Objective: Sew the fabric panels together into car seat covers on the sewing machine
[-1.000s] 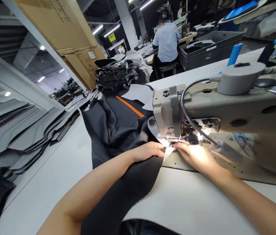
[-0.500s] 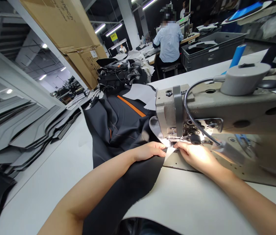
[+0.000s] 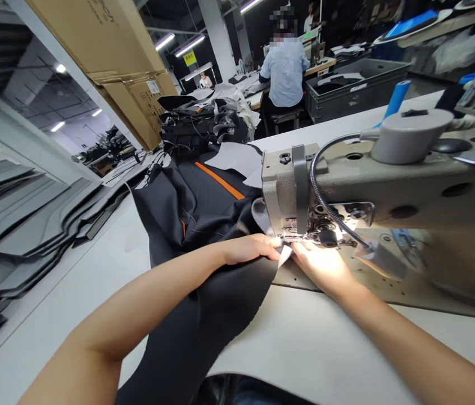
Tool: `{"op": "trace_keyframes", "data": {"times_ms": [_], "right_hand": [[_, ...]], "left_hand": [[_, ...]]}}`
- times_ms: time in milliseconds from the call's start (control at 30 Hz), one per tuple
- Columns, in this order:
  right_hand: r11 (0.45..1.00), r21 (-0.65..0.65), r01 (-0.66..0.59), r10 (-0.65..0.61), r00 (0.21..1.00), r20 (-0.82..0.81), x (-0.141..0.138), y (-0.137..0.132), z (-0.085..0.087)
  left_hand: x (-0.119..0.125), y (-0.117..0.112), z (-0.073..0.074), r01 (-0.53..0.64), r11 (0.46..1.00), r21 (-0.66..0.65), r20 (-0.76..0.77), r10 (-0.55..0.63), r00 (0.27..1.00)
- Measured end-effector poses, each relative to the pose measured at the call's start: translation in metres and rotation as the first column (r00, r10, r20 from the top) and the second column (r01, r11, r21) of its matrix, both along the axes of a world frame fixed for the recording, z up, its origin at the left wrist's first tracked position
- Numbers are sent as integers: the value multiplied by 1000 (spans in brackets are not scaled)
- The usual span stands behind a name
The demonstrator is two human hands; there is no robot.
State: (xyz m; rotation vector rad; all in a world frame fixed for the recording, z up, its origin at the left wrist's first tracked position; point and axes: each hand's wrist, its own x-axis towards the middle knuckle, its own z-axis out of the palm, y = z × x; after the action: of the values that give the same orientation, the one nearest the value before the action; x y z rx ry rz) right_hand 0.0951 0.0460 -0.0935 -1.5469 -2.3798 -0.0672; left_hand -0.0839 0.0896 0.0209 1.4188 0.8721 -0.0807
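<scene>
A large black fabric piece [image 3: 220, 298] with an orange strip [image 3: 220, 181] drapes over the white table and runs up to the sewing machine [image 3: 347, 174]. My left hand [image 3: 250, 248] is closed on its edge, just left of the machine's lit needle area. On the other side of the needle area, my right hand [image 3: 317, 261] has its fingertips pressed down close to the presser foot. A pale turned-up flap [image 3: 285, 256] of the work shows between the two hands. What lies under the right fingertips is hidden by glare and the fingers.
Stacked grey panels [image 3: 43, 219] lie along the left. Behind the black fabric rises a heap of dark and grey pieces [image 3: 212, 121], beside a cardboard box [image 3: 111, 62]. A person in a light blue shirt [image 3: 285, 70] sits further back near a grey crate [image 3: 355, 87].
The view has shifted slightly, so the scene sits a little further left. Both hands stay at the needle area, and the pale flap between them shows smaller.
</scene>
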Motion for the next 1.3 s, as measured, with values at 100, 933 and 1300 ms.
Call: {"op": "trace_keyframes", "data": {"times_ms": [100,933,1300], "right_hand": [[994,47,-101,96,990,100,1,1,7],[883,367,-292,296,954,48,-39,-70,-16],[880,373,-294,297,953,52,-43,-70,-12]], "left_hand": [[13,-10,0,277,926,258,-187,-233,954],[8,-5,-53,579,-167,798,-594,-56,803],[22,-18,-53,627,-132,768,-638,-63,768]]}}
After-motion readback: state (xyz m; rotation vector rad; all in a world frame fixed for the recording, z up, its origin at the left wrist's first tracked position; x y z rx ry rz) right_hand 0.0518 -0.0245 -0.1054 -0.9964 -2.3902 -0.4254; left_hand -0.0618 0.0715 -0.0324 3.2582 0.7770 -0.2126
